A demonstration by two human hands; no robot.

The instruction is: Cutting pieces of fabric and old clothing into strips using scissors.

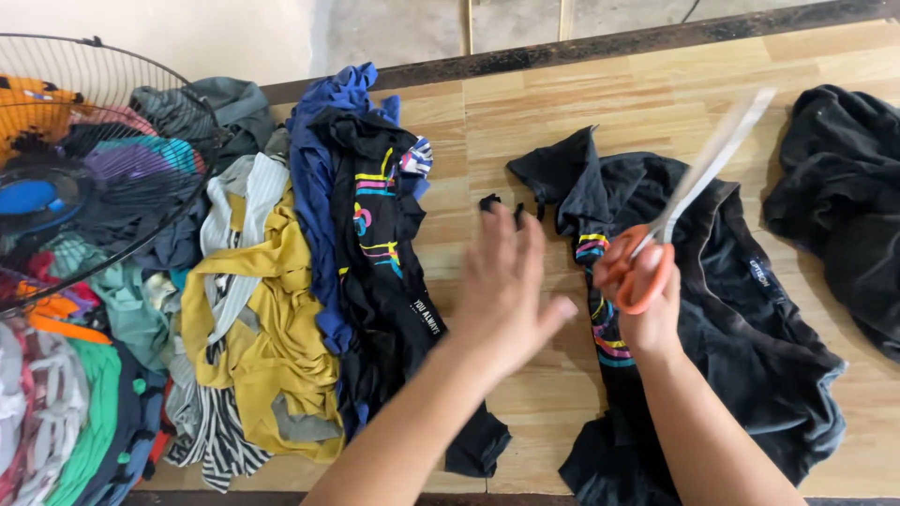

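On the wooden worktop [525, 122], the right hand [647, 305] is clenched around orange-handled scissors [680, 206], blades pointing toward one o'clock above a black shirt [741, 337]. Left hand [506, 286] hovers released, fingers spread, beside it. At nine o'clock lies a heap of clothes [272, 309].

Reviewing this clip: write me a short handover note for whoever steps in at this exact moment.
Left hand: open, empty, fingers spread above the wooden table, beside the black printed garment on the heap.
Right hand: grips the orange-handled scissors, blades pointing up and away, over the black shirt spread on the table.
Small black scraps lie near its collar, so some cutting looks done.
Left: the mixed clothes heap and another dark garment at far right.
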